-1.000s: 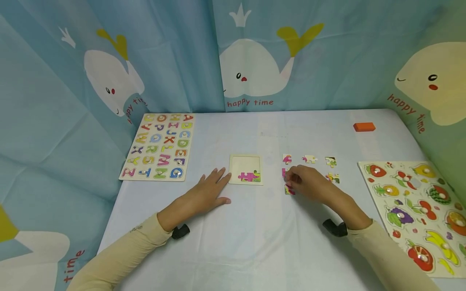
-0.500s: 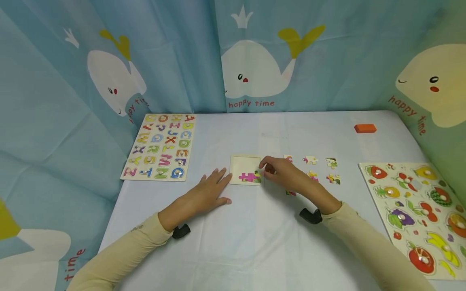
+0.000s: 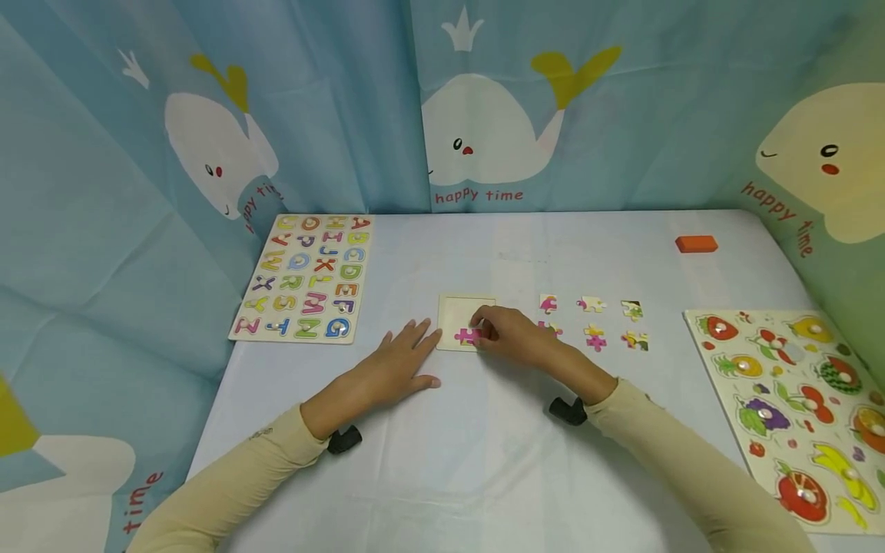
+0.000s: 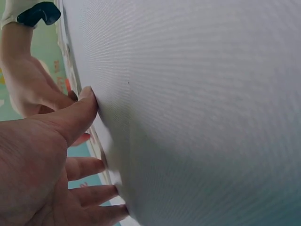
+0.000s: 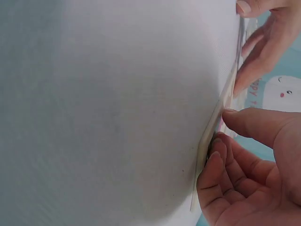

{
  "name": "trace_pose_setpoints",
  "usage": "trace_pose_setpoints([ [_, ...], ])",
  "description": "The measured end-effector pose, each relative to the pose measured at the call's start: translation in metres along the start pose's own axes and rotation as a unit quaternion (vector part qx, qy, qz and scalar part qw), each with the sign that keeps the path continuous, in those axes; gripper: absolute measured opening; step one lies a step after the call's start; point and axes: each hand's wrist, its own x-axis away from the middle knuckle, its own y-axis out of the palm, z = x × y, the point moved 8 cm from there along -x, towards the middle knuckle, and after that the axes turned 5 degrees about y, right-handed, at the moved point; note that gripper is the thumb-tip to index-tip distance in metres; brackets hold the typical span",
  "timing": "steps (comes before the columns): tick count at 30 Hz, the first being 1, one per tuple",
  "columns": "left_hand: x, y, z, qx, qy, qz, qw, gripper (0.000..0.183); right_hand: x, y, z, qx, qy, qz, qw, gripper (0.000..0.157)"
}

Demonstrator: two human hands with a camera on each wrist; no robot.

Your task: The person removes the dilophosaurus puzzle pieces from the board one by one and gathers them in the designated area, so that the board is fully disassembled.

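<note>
A small square puzzle tray (image 3: 456,309) lies mid-table, with pink jigsaw pieces (image 3: 466,336) along its lower edge. Over its lower right part my right hand (image 3: 513,336) bends its thumb and fingers together at a puzzle piece, mostly hidden by the fingers. In the right wrist view, the thumb and fingertips meet at the tray's edge (image 5: 205,141), where a sliver of pink and purple (image 5: 219,123) shows. My left hand (image 3: 397,367) lies flat with fingers spread, its fingertips at the tray's left edge.
Several loose jigsaw pieces (image 3: 595,338) lie right of the tray, partly behind my right forearm. An alphabet board (image 3: 320,307) sits at the left, a fruit board (image 3: 750,361) at the right. An orange block (image 3: 696,244) is at the back right, before a curtain (image 3: 373,107).
My right hand has moved left from the loose pieces to the tray's lower right part. The left hand has stayed in place beside the tray.
</note>
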Motion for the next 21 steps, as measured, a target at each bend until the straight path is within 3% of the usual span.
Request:
trace_pose_setpoints([
  [21,-0.0015,0.0027,-0.0017,-0.007,0.003,0.001,1.0000,0.083,0.0006,0.0005,-0.0030,0.016,0.009,0.001,1.000,0.019],
])
